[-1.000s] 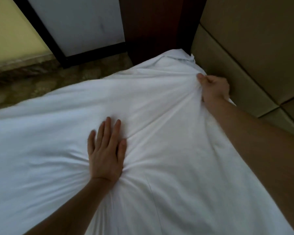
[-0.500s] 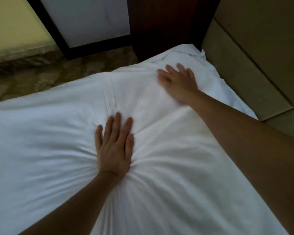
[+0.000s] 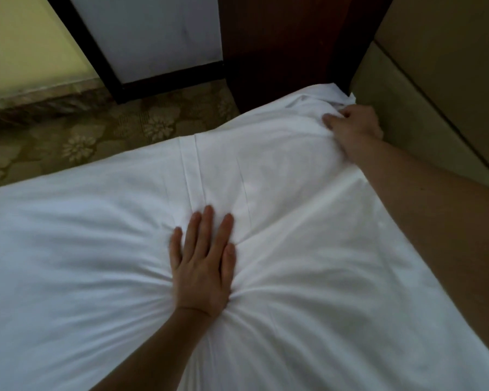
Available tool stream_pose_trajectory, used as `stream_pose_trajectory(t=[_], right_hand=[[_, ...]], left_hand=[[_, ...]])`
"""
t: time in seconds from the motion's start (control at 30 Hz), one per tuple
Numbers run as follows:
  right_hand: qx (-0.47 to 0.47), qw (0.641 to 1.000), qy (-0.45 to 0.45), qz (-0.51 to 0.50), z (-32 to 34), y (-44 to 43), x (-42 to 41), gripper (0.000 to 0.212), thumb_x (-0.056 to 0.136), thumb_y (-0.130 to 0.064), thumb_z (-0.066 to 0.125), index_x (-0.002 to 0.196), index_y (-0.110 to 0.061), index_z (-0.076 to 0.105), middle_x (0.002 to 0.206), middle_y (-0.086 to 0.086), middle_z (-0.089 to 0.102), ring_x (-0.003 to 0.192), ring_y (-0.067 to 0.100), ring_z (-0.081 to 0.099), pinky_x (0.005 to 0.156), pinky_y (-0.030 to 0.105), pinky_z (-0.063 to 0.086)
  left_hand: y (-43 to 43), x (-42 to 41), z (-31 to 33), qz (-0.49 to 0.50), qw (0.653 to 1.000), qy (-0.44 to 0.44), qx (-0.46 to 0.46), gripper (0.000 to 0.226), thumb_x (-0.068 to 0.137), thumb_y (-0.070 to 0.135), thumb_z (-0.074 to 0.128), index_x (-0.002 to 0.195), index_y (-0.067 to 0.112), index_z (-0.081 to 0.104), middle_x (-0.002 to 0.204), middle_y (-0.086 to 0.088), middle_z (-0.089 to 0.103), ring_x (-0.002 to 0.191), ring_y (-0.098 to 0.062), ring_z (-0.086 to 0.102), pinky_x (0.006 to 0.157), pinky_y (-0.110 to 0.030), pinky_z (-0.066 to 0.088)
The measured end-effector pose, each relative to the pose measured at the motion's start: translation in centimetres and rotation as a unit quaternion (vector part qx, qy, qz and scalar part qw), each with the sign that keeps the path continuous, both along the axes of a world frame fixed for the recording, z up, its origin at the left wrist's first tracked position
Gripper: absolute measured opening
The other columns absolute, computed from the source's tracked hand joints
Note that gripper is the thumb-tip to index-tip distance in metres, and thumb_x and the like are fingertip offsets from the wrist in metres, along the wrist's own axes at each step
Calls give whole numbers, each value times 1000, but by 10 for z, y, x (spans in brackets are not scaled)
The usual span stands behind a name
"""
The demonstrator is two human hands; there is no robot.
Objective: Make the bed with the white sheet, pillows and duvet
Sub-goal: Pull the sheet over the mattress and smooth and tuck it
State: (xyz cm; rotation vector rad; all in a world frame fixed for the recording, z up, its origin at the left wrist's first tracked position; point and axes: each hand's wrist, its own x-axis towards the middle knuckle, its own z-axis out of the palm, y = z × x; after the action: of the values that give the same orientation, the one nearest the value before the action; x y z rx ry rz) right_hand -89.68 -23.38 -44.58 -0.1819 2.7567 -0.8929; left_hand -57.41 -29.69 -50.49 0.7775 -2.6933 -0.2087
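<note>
Wrinkles are bunching in the white sheet [image 3: 96, 249] across the lower frame under my flat left hand [image 3: 202, 266], fingers [image 3: 206, 230] together, and I am fearing my right hand [image 3: 350, 128], pinching its upper-right corner, pulling it crooked.

a floral-patterned carpet [image 3: 110, 136] in dull olive fills the left middle of the frame. upper left, a pale yellow wall [image 3: 20, 38] meets a white panel [image 3: 153, 32] in a dark frame [image 3: 96, 60]. top centre, dark reddish wood [image 3: 280, 46]; upper right, beige padded panels [image 3: 435, 66]. dim light.
</note>
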Motion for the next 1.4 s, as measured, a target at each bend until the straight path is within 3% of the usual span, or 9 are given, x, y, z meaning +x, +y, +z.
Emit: stream_pose_trajectory(t=[0.3, 0.47, 0.53, 0.7, 0.8, 0.87, 1.07, 1.17, 1.4], right_hand=[[-28, 995, 78, -56, 12, -1, 5, 40, 96, -36, 43, 125, -13, 57, 127, 9, 58, 117, 25, 54, 90, 29, 43], [90, 939, 316, 103, 28, 10, 34, 41, 93, -46, 39, 122, -20, 52, 130, 5, 48, 120, 24, 44, 94, 32, 30], [90, 957, 254, 112, 23, 26, 33, 43, 95, -46, 38, 124, -18, 53, 130, 9, 50, 120, 27, 45, 95, 33, 32], [41, 991, -112, 61, 24, 68, 33, 56, 101, -43, 22, 139, -6, 39, 142, 17, 42, 126, 30, 43, 104, 33, 33], [-56, 997, -18, 45, 15, 96, 43, 36, 98, -23, 43, 125, -4, 56, 126, 15, 57, 105, 20, 52, 81, 17, 35], [-49, 997, 35, 37, 5, 109, 53, 30, 95, -12, 48, 119, 0, 59, 123, 17, 59, 110, 25, 54, 82, 16, 35], [-95, 995, 18, -28, -14, 87, 45, 24, 81, -35, 68, 90, -13, 64, 111, 10, 61, 104, 24, 57, 93, 32, 44], [-87, 994, 21, -69, -12, 86, 41, 27, 82, -29, 68, 64, -21, 49, 77, 2, 60, 85, 18, 55, 68, 11, 43], [41, 972, 203, -115, 6, 88, 46, 25, 98, -24, 41, 115, -13, 55, 116, 5, 61, 104, 25, 56, 68, 27, 31]], left_hand=[[-2, -2, -3, -2, 1000, 7, -6, 47, 100, 40, 12, 137, 24, 37, 144, -11, 42, 134, -23, 29, 111, -38, 9], [-2, -1, -4, -4, 999, 33, -18, 44, 98, 35, 25, 136, 21, 42, 144, -14, 43, 134, -24, 27, 111, -37, 10], [-1, 0, -4, -3, 999, 41, -22, 45, 95, 31, 31, 136, 19, 46, 143, -15, 43, 133, -25, 27, 109, -40, 14], [-1, -1, -4, 1, 999, 38, -20, 47, 94, 31, 31, 136, 17, 48, 144, -15, 42, 133, -25, 27, 109, -40, 14], [0, -1, -4, 5, 999, 33, -19, 47, 94, 32, 30, 136, 17, 47, 144, -15, 42, 133, -25, 26, 109, -39, 13], [0, -1, -3, 7, 999, 32, -19, 47, 94, 32, 30, 136, 17, 48, 145, -16, 41, 134, -25, 26, 110, -38, 12], [1, -1, -3, 13, 999, 34, -13, 48, 95, 33, 29, 137, 17, 47, 146, -15, 39, 135, -26, 27, 110, -37, 12], [1, -1, -2, 15, 999, 34, -5, 49, 95, 34, 29, 137, 18, 46, 147, -15, 38, 136, -29, 28, 110, -38, 11], [1, -2, -2, 18, 999, 41, -3, 49, 95, 34, 29, 137, 18, 46, 147, -15, 38, 136, -29, 28, 110, -38, 12]])
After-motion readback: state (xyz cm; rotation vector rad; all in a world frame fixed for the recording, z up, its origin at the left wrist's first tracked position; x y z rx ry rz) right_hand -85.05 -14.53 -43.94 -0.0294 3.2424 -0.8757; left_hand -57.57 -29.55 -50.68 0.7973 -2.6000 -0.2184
